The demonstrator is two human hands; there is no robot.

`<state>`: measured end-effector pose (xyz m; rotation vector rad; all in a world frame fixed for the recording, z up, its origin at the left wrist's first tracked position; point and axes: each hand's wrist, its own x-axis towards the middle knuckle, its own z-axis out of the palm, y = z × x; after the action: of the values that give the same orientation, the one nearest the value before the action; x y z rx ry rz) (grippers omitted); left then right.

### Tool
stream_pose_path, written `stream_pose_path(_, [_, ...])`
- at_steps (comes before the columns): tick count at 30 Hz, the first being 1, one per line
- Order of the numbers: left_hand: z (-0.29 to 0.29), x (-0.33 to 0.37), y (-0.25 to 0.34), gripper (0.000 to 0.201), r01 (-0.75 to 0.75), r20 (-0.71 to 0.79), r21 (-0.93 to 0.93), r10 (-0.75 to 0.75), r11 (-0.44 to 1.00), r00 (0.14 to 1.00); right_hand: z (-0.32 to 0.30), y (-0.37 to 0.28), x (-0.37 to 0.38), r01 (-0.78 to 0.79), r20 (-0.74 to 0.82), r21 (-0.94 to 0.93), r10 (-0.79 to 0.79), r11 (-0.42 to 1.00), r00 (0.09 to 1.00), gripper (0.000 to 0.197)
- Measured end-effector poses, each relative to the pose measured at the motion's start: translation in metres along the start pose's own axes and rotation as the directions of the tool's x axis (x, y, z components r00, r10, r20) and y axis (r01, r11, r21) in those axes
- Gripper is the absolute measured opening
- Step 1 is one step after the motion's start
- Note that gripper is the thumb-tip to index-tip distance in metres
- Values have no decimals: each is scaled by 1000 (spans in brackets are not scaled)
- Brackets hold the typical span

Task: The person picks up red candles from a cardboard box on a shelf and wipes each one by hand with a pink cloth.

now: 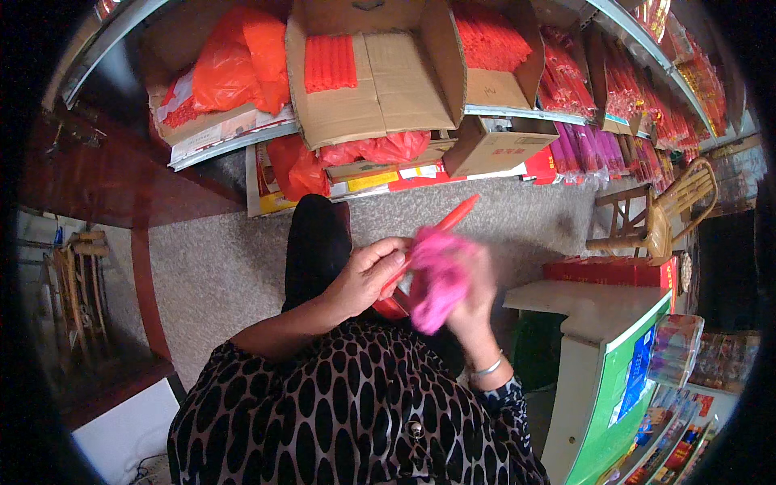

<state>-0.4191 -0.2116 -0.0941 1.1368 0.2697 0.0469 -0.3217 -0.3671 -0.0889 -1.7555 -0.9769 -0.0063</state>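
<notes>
Red candle [453,220] sits slanted in your left hand [368,279], its fingers closed around the lower end while the tip points up toward the cardboard boxes [380,81] on the shelf. Your right hand [469,299], blurred, is closed on a pink cloth [440,275] pressed against the candle's shaft.

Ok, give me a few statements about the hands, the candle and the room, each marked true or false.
1. The left hand grips a red candle. True.
2. The right hand holds a green cloth. False: the pink cloth is against it.
3. A wooden chair stands to the right. True.
4. The cardboard box on the shelf is closed. False: its flaps are open, red candles inside.
</notes>
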Motion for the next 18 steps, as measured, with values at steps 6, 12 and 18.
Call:
stream_pose_path(6, [-1,-4,-3,28,109,30,-146,-106,983,994,-40,27,26,-206,-421,234,290,950,860,30])
stream_pose_path(12, [-4,9,-17,28,-15,-149,-205,-17,979,989,10,-15,-21,124,186,88,-139,988,973,42])
stream_pose_path(18, [-16,-3,-6,26,176,180,-238,-135,955,974,-13,21,12,-48,-116,7,48,999,992,31])
